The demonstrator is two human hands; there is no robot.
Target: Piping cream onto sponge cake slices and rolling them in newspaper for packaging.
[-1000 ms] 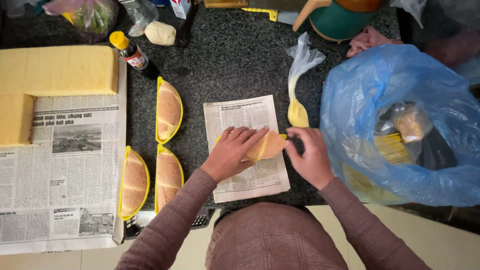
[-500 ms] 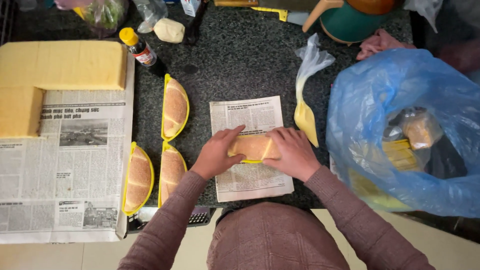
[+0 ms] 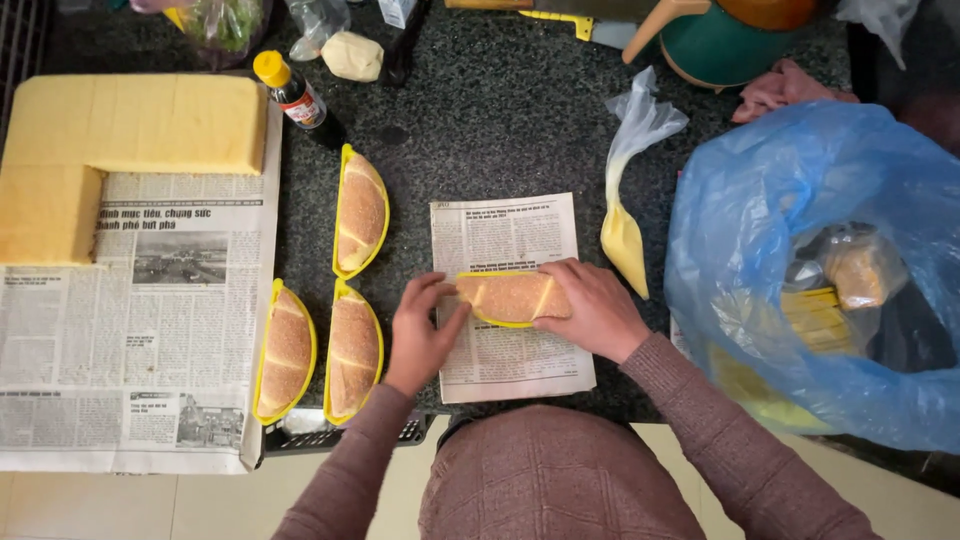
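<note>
Two hands hold one filled bread on a dark stone counter [image 3: 500,130]. Going from the left edge: a large newspaper [image 3: 130,350] covers the left part of the counter, and a big yellow sponge block [image 3: 120,125] lies on its far end, with one corner cut out. Just beside the block stands a small sauce bottle [image 3: 290,95] with a yellow cap. Next come three finished breads in yellow wrappers [image 3: 360,215]; one lies further from the person, two lie side by side at the near edge. In the middle lies a small newspaper sheet [image 3: 510,360]. The left hand [image 3: 420,335] touches the left end of the bread in a yellow wrapper [image 3: 510,298], and the right hand [image 3: 595,310] grasps its right end; it rests on the sheet. A clear piping bag [image 3: 625,235] with yellow cream lies to the right. A blue plastic bag [image 3: 800,200] fills the right side.
</note>
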